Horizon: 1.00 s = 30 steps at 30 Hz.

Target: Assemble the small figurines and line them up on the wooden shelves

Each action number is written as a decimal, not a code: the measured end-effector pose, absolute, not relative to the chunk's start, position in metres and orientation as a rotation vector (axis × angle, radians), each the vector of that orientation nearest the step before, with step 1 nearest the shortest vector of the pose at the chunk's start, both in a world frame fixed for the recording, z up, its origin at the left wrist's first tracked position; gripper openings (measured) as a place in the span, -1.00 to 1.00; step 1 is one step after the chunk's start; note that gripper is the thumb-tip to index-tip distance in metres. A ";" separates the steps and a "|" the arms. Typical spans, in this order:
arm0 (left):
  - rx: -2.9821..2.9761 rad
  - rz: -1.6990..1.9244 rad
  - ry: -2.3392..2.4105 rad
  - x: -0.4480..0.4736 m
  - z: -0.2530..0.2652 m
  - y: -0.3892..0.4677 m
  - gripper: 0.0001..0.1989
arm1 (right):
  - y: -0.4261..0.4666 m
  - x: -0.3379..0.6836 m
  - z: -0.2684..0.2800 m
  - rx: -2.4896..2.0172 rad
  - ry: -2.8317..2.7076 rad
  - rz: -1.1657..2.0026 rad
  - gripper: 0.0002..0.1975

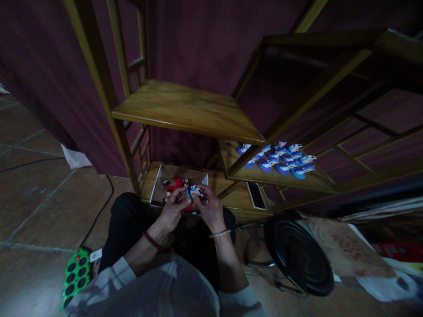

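Observation:
Both hands meet around a small blue-and-white figurine [194,192] in front of the lower shelf. My left hand [174,209] has its fingers closed on the figurine's left side, where a blue base shows. My right hand [209,208] pinches it from the right. Just behind and below them, an open white-edged box [156,187] rests on the lowest shelf, with several red and dark figurines [178,181] lying inside. The hands cover part of the box's near side. Several similar blue-and-white figurines [287,159] stand grouped on a shelf to the right.
A wooden shelf board [188,110] juts out above the hands. A white-framed phone-like slab [256,195] lies right of the box. On the floor are a round black stool [299,255], a cardboard box [346,246] and a green power strip [76,273] with a black cable.

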<state>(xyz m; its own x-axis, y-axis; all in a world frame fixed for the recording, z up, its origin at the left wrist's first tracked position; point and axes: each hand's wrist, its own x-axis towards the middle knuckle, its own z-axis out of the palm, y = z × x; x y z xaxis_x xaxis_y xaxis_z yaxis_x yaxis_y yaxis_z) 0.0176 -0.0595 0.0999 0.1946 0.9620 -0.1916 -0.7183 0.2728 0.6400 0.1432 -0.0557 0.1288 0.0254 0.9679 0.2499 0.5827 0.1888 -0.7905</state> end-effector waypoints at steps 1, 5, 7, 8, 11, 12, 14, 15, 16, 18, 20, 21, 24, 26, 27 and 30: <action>0.470 1.237 0.632 0.017 0.100 -0.060 -0.63 | -0.056 0.143 0.129 -1.492 -1.652 0.601 -0.74; 0.490 1.231 0.649 0.017 0.103 -0.060 -0.63 | -0.056 0.143 0.128 -1.513 -1.637 0.586 -0.74; 0.499 1.228 0.656 0.017 0.104 -0.060 -0.63 | -0.056 0.142 0.128 -1.527 -1.639 0.577 -0.74; 0.507 1.227 0.656 0.017 0.104 -0.060 -0.63 | -0.056 0.142 0.129 -1.533 -1.640 0.571 -0.74; 0.543 1.224 0.654 0.016 0.102 -0.060 -0.65 | -0.057 0.141 0.132 -1.565 -1.652 0.548 -0.75; 0.555 1.223 0.657 0.016 0.102 -0.060 -0.65 | -0.057 0.140 0.133 -1.585 -1.657 0.539 -0.75; 0.579 1.218 0.667 0.016 0.101 -0.060 -0.66 | -0.058 0.140 0.136 -1.634 -1.662 0.509 -0.74; 0.593 1.215 0.673 0.016 0.100 -0.060 -0.66 | -0.058 0.139 0.137 -1.659 -1.663 0.488 -0.74; 0.606 1.212 0.678 0.016 0.100 -0.060 -0.65 | -0.058 0.139 0.138 -1.683 -1.662 0.466 -0.73; 0.625 1.210 0.689 0.017 0.100 -0.059 -0.64 | -0.060 0.138 0.140 -1.736 -1.658 0.429 -0.73; 0.632 1.211 0.700 0.017 0.100 -0.059 -0.62 | -0.060 0.136 0.143 -1.794 -1.651 0.399 -0.72; 0.632 1.211 0.706 0.018 0.100 -0.059 -0.62 | -0.061 0.136 0.143 -1.819 -1.648 0.385 -0.71; 0.640 1.212 0.713 0.018 0.100 -0.059 -0.62 | -0.062 0.134 0.145 -1.869 -1.629 0.366 -0.69; 0.655 1.207 0.707 0.017 0.099 -0.059 -0.62 | -0.062 0.133 0.146 -1.886 -1.612 0.384 -0.68; 0.667 1.205 0.706 0.017 0.099 -0.059 -0.62 | -0.062 0.133 0.146 -1.891 -1.603 0.395 -0.68; 0.709 1.205 0.711 0.015 0.100 -0.059 -0.63 | -0.061 0.133 0.146 -1.882 -1.581 0.419 -0.68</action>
